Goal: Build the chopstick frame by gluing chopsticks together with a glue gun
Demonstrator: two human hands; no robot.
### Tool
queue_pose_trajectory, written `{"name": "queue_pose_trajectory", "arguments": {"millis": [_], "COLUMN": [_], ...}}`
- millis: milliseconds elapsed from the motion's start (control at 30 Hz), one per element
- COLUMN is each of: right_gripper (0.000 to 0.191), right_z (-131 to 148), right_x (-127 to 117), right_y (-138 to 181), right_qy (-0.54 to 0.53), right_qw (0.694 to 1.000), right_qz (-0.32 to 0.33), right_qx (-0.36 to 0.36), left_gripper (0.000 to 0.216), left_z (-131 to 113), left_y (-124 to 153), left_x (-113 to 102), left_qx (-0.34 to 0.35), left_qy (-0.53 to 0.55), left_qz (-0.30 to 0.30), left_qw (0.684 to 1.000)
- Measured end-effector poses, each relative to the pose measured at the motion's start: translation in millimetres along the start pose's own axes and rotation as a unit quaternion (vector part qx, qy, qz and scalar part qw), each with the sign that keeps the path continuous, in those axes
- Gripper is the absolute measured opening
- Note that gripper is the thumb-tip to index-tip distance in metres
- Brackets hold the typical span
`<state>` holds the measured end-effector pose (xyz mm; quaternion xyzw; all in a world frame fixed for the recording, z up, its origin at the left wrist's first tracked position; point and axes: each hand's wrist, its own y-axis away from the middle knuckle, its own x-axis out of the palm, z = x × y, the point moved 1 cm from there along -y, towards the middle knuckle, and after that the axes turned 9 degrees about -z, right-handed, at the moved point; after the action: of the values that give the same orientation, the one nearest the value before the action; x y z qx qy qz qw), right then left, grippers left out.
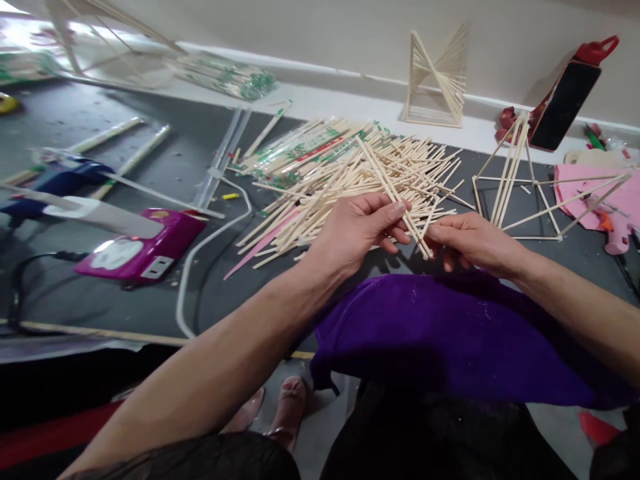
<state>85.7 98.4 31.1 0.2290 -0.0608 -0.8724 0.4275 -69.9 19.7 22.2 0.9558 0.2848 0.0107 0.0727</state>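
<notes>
My left hand (373,223) is closed, pinching a pair of thin wooden sticks (387,180) that slant from upper left to lower right. Close by, my right hand (463,240) has its fingers pressed together at the lower end of the sticks, where another stick (430,215) angles upward. Its fingertips partly hide what they grip. Just beyond both hands lies a large loose pile of wooden sticks (325,200). Right of the pile stands a frame of joined sticks (517,180).
A magenta power strip (145,243) and a blue glue gun (60,177) lie left, with a white cord (185,287). Wrapped sticks (310,150) lie behind the pile. A twisted stick model (435,80) and a phone (565,103) stand at the back. A pink glue gun (617,233) lies right.
</notes>
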Motion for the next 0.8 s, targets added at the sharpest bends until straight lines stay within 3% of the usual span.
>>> {"name": "queue_pose_trajectory", "arguments": {"millis": [167,333,433,567,667,800], "right_gripper": [0.023,0.021,0.021,0.026,0.031,0.031], "right_z": [-4.5,-10.0,-13.9,-21.3,-25.1,-24.3], "right_x": [-0.4,-15.3,-24.7,-22.2,-12.6,-4.1], "right_y": [1.3,4.0,1.4,-8.4,-17.7,-26.5], "right_qy": [0.053,0.236,0.378,0.543,0.608,0.638], "right_qw": [0.998,0.971,0.924,0.827,0.767,0.725], "right_qz": [0.013,-0.003,-0.037,-0.091,-0.109,-0.094], "right_qx": [-0.044,-0.027,-0.04,-0.109,-0.172,-0.242], "left_gripper": [0.015,0.015,0.015,0.016,0.018,0.015], "left_z": [-2.3,-14.8,-21.1,-26.2,-28.2,-26.5], "left_y": [3.4,1.9,1.3,3.7,6.0,6.7], "left_x": [3.0,-15.1,-30.6,-42.7,-44.7,-45.6], "left_qx": [0.015,0.068,0.097,0.112,0.122,0.121], "left_qy": [-0.004,-0.029,-0.081,-0.124,-0.129,-0.124], "left_qz": [-0.001,-0.036,-0.052,-0.094,-0.107,-0.094], "left_qw": [1.0,0.997,0.991,0.981,0.978,0.98]}}
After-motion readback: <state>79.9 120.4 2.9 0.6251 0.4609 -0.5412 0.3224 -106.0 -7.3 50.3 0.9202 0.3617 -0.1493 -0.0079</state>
